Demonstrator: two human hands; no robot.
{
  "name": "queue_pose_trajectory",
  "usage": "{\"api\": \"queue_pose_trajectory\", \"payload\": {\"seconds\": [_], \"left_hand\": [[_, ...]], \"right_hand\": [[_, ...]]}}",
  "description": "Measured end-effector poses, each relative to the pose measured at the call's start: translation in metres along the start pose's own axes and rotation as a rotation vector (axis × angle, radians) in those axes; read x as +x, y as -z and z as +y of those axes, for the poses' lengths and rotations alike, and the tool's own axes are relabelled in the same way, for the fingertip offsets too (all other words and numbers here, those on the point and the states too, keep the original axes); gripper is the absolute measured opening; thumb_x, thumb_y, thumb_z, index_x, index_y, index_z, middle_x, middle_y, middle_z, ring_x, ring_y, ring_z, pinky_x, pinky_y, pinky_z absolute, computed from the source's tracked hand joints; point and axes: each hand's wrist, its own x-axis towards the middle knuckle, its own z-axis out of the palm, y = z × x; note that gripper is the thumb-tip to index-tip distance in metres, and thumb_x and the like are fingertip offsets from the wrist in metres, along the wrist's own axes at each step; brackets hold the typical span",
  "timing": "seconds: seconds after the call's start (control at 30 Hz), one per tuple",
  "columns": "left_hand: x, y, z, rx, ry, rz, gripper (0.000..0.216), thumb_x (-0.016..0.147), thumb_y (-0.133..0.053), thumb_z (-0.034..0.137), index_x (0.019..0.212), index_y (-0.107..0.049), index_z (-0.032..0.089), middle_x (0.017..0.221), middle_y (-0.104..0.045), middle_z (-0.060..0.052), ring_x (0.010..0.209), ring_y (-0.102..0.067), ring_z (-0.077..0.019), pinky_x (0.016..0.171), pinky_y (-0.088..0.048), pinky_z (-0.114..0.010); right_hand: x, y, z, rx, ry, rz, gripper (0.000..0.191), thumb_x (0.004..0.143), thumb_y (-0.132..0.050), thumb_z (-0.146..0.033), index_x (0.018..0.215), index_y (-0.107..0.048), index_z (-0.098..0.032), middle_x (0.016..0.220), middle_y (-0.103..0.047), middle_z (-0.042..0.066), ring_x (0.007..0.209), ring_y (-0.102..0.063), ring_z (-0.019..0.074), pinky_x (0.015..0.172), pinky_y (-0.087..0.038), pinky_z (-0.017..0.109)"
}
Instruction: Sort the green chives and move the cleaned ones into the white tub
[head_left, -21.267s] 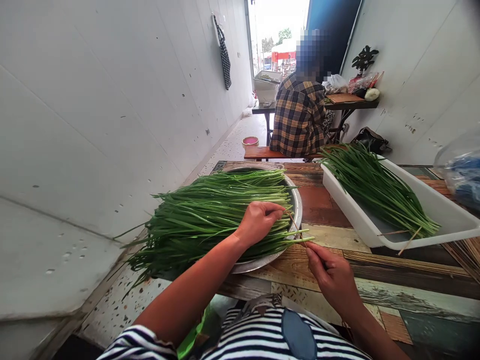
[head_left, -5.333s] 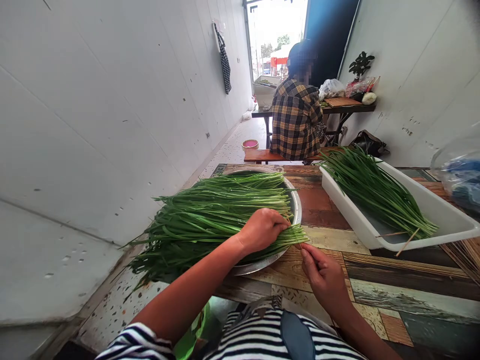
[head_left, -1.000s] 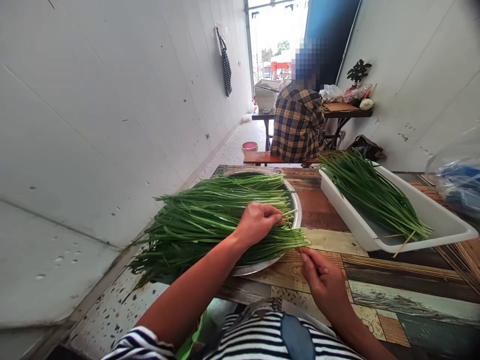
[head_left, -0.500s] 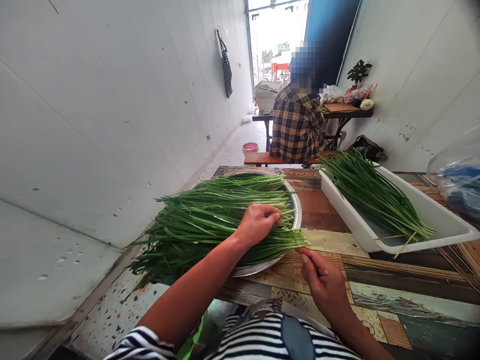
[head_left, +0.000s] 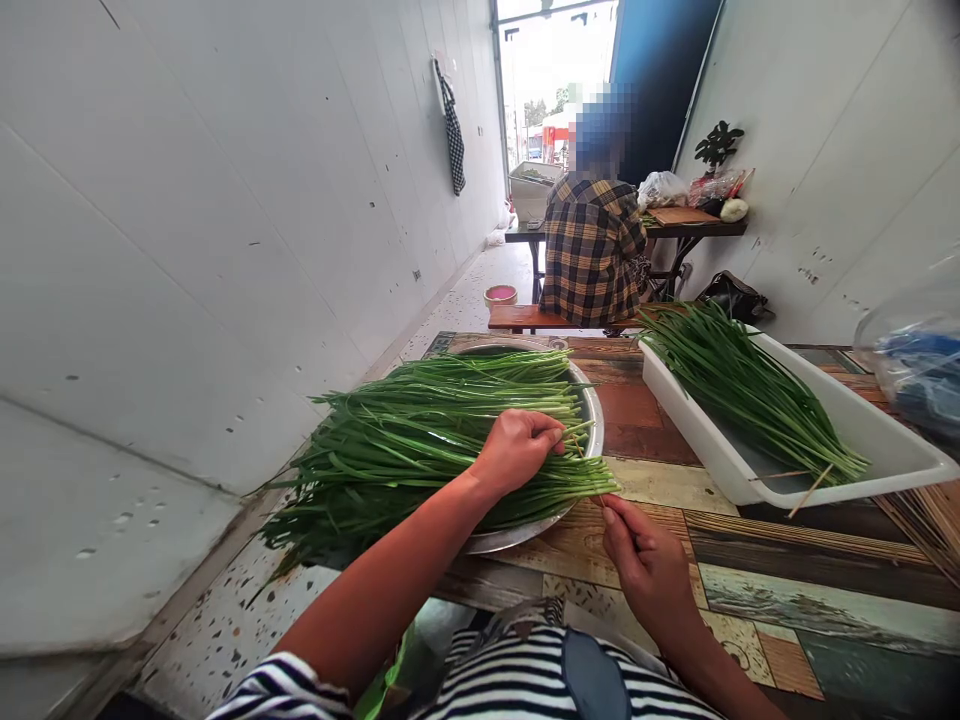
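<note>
A thick pile of long green chives (head_left: 405,440) lies across a round metal basin (head_left: 594,412) on the patterned wooden table (head_left: 750,590). My left hand (head_left: 517,448) rests on the pile near the cut ends, with its fingers pinched on a few stalks. Just below the basin's rim, my right hand (head_left: 649,565) is closed on a thin bamboo skewer (head_left: 589,472) that points up into the stalk ends.
A white rectangular tray (head_left: 885,450) at the right holds more chives (head_left: 750,385) and loose skewers. More skewers (head_left: 930,515) lie at the far right, under a plastic bag (head_left: 911,355). A person in a plaid shirt (head_left: 592,250) sits on a bench beyond. A wall runs along the left.
Little has moved in the last second: my left fingers have shifted slightly on the stalk ends, and my right hand keeps the skewer at the same spot.
</note>
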Motion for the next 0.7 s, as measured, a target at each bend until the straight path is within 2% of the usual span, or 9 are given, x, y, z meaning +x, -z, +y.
{"api": "queue_pose_trajectory", "payload": {"seconds": [0.1,0.2,0.33,0.5,0.6,0.7], "left_hand": [[-0.001,-0.001,-0.001,0.044,-0.027,-0.026,0.026,0.078,-0.048,0.02,0.069,-0.071,0.013,0.072,-0.071,-0.001,0.069,-0.061,-0.0131,0.066,-0.045,-0.021],[-0.005,-0.001,0.001,0.08,-0.083,-0.075,0.024,0.078,-0.05,0.019,0.079,-0.073,0.014,0.081,-0.072,-0.002,0.075,-0.063,-0.014,0.072,-0.046,-0.021],[-0.009,0.005,0.01,0.235,-0.186,-0.126,0.024,0.078,-0.05,0.019,0.082,-0.074,0.017,0.087,-0.072,-0.004,0.081,-0.064,-0.015,0.076,-0.046,-0.022],[0.002,0.013,0.009,0.553,-0.174,-0.013,0.025,0.079,-0.049,0.021,0.082,-0.073,0.018,0.085,-0.071,-0.007,0.081,-0.062,-0.0191,0.076,-0.045,-0.027],[0.012,0.011,0.002,0.69,-0.173,-0.099,0.02,0.076,-0.054,0.022,0.078,-0.074,0.019,0.081,-0.069,-0.007,0.079,-0.061,-0.0196,0.075,-0.044,-0.028],[0.02,0.008,0.0,0.78,-0.148,-0.202,0.019,0.073,-0.059,0.026,0.082,-0.074,0.02,0.081,-0.069,-0.007,0.08,-0.061,-0.0206,0.074,-0.045,-0.028]], "right_hand": [[0.0,-0.001,0.001,0.019,-0.009,0.001,0.037,0.089,-0.044,-0.039,0.101,-0.068,-0.014,0.049,-0.057,0.001,0.049,-0.057,0.0171,0.045,-0.045,0.023],[0.001,-0.002,0.001,0.025,-0.019,-0.008,0.037,0.089,-0.043,-0.039,0.1,-0.068,-0.014,0.049,-0.056,0.001,0.05,-0.057,0.0171,0.045,-0.045,0.023],[0.002,-0.001,0.001,0.022,-0.021,-0.029,0.037,0.089,-0.043,-0.039,0.101,-0.068,-0.014,0.051,-0.057,0.002,0.051,-0.057,0.017,0.046,-0.045,0.023],[-0.001,0.002,0.001,-0.002,-0.011,-0.049,0.037,0.089,-0.042,-0.038,0.097,-0.068,-0.013,0.062,-0.063,0.004,0.053,-0.058,0.0155,0.047,-0.045,0.022],[-0.004,0.003,0.002,-0.004,0.0,-0.049,0.035,0.089,-0.043,-0.035,0.097,-0.067,-0.012,0.07,-0.065,0.006,0.058,-0.06,0.0155,0.054,-0.047,0.022],[-0.005,0.002,0.003,0.0,-0.016,-0.065,0.033,0.09,-0.043,-0.034,0.099,-0.066,-0.013,0.064,-0.063,0.004,0.055,-0.058,0.0149,0.052,-0.046,0.022]]}}
